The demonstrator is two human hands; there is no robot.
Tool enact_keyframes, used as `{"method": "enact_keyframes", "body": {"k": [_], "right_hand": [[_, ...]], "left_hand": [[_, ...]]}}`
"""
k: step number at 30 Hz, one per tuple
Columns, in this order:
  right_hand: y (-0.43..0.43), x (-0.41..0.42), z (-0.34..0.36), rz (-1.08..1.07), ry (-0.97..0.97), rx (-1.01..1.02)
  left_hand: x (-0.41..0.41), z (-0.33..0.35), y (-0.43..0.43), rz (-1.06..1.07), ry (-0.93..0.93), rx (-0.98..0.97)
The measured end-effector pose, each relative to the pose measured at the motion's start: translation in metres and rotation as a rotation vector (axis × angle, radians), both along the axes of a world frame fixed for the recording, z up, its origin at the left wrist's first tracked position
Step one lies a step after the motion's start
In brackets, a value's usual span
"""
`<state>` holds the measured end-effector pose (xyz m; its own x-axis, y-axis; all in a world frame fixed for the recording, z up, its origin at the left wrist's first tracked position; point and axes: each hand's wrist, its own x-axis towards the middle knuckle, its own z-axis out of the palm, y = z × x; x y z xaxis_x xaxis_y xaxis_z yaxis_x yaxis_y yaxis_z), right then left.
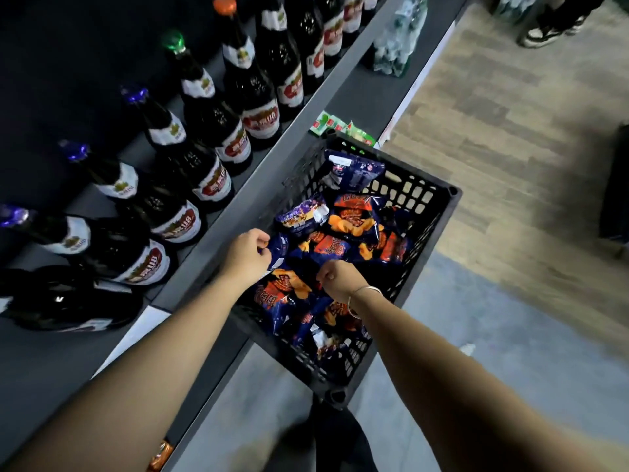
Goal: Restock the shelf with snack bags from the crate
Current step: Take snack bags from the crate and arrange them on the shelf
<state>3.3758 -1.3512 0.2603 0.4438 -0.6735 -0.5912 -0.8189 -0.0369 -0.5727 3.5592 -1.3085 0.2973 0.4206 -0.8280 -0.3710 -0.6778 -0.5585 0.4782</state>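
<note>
Hands reach into the black crate (422, 233): the left hand (246, 255) pinches a blue snack bag (279, 248) at the crate's shelf-side wall, the right hand (340, 279) curls over the snack bags (340, 240) piled inside. Beyond, dark bottles (218, 131) line the shelf (357, 93).

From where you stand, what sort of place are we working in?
Most likely a shop aisle. A shelf carries a row of labelled bottles, green packets lie at its edge, and a black crate of snack bags sits beside it.
</note>
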Motion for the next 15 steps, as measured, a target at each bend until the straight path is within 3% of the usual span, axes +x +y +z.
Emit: {"method": "enact_keyframes", "body": {"k": [5, 10, 15], "right_hand": [[0.003, 0.009, -0.022, 0.009, 0.003, 0.033], [0.001, 0.004, -0.036, -0.019, 0.015, 0.027], [-0.001, -0.002, -0.042, -0.067, 0.003, 0.015]], "left_hand": [[0.001, -0.029, -0.005, -0.067, -0.081, 0.015], [-0.007, -0.044, -0.025, -0.043, -0.022, 0.076], [-0.01, -0.059, -0.031, -0.036, -0.075, 0.164]]}}
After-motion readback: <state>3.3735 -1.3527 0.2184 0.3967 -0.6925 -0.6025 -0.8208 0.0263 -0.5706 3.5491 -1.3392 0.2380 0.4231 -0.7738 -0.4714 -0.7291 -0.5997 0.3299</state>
